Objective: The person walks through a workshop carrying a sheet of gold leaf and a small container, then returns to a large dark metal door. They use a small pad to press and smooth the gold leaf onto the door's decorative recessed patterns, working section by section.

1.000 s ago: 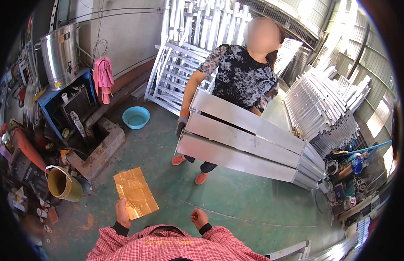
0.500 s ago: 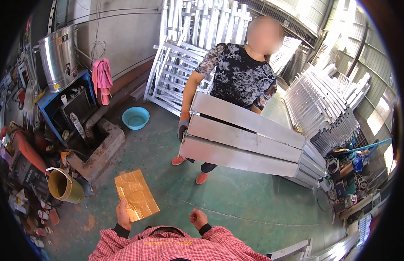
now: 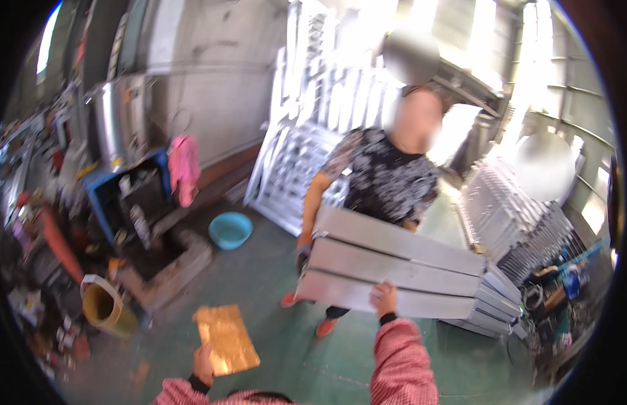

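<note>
While pinching a crinkled gold foil sheet (image 3: 229, 343) along its left edge with the fingers of the left hand (image 3: 204, 366), holding the right hand (image 3: 384, 299) farther out, with its fingers bent inward in front of the silvery metal slats (image 3: 367, 266). Impossible to tell (too much blur) of any contact between right fingertips and metal, or of how tightly closed. Carrying the sheet tilted above the green floor (image 3: 320, 356), low and left of centre, well apart from the slats. Facing a co-worker (image 3: 388, 179) in a black patterned top, with a gloved hand (image 3: 302, 260) on the slats' left end. Standing near a yellowish bucket (image 3: 124, 322) to the left and, farther off, a light-blue basin (image 3: 230, 233) on the floor.
</note>
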The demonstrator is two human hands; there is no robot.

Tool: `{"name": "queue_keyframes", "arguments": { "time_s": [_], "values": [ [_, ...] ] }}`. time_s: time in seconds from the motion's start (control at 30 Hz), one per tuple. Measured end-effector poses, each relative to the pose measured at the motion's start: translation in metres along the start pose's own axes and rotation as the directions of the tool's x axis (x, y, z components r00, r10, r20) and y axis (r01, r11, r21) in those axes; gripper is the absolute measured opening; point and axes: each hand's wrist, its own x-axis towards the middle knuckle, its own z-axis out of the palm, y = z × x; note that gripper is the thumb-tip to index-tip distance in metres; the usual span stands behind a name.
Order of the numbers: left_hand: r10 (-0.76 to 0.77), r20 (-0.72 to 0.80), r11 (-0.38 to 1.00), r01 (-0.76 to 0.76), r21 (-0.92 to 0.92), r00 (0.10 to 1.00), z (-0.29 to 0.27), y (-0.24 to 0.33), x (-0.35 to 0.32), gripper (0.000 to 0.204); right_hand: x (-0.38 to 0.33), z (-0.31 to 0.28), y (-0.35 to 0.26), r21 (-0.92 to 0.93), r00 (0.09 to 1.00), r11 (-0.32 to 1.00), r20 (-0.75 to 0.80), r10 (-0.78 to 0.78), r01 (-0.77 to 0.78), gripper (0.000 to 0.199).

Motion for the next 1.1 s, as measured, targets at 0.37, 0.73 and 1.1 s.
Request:
{"name": "queue_keyframes", "arguments": {
  "time_s": [0.37,0.73,1.1],
  "values": [
    [-0.066,-0.365,0.991,0.019,-0.131,0.929,-0.013,-0.008,-0.084,0.031,-0.111,-0.005,0.235,-0.356,0.671,0.67,0.141,0.728,-0.652,0.019],
    [0.072,-0.466,0.993,-0.108,-0.051,0.882,-0.115,-0.001,-0.116,0.031,-0.26,0.042,0.25,-0.636,0.568,0.568,0.238,0.788,-0.522,0.023],
    [0.002,-0.436,0.973,-0.103,-0.208,0.9,-0.264,0.061,-0.158,0.032,-0.423,0.142,0.266,-0.715,0.501,0.518,0.266,0.823,-0.47,0.025]
  ]
}}
